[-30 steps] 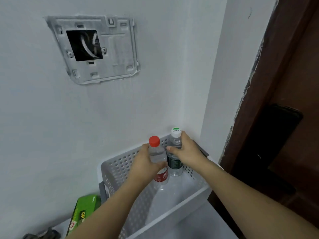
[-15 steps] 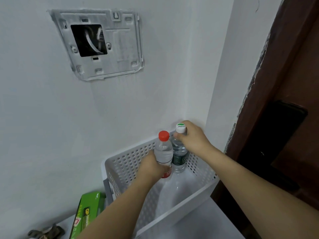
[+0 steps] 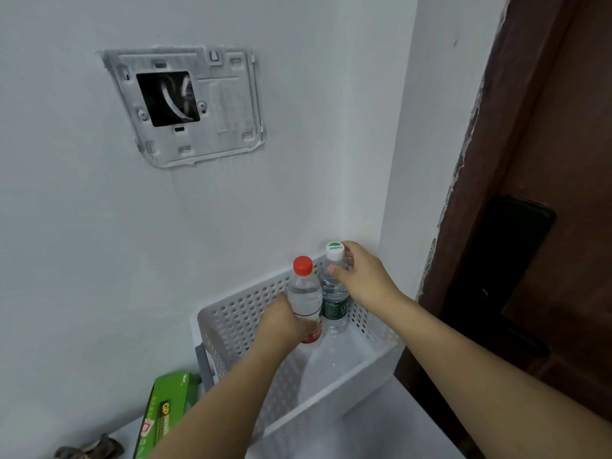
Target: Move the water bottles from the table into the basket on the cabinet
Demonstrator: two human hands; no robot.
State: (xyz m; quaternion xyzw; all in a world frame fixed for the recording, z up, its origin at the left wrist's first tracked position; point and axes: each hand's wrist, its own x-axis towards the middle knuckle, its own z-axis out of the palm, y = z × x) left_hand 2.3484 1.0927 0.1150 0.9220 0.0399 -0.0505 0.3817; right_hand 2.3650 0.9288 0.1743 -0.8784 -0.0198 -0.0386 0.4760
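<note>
Two clear water bottles stand upright side by side inside the white perforated basket [image 3: 238, 313], at its far corner. The red-capped bottle [image 3: 304, 293] has a red label; my left hand [image 3: 281, 326] grips it low on its body. The bottle with a white and green cap [image 3: 334, 293] has a dark green label; my right hand [image 3: 361, 276] holds it around the neck and shoulder, thumb on the front. The basket sits on a white cabinet top [image 3: 381, 432] against the wall corner.
A green battery box [image 3: 165, 415] lies left of the basket, with a dark crumpled thing [image 3: 89, 448] at the bottom left. A grey mounting plate [image 3: 185, 104] with an open hole is on the wall above. A dark brown door [image 3: 546, 193] stands at right.
Both bottles have gone down into the basket's far corner. My left hand has slid lower on the red-capped bottle; my right hand has moved up toward the other bottle's neck.
</note>
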